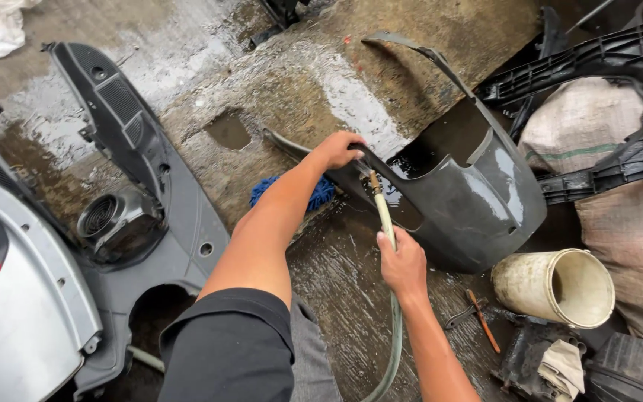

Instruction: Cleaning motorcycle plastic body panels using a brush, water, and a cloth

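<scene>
Both hands busy: left hand (338,149) gripping grey panel (470,201), right hand (402,262) w/ hose (385,216).

Free room: wet concrete floor (292,82) is open toward its far edge, betw. the black vented panel (124,126) on my left and the grey body panel (470,193). Near-middle strip betw. my arms is passable; hose (390,313) runs through it. Obstacles: blue mop head (320,195) under my left hand (336,149); bucket (556,286) and sacks (634,231) block the right edge; silver panel (16,298) blocks near-left corner.
</scene>
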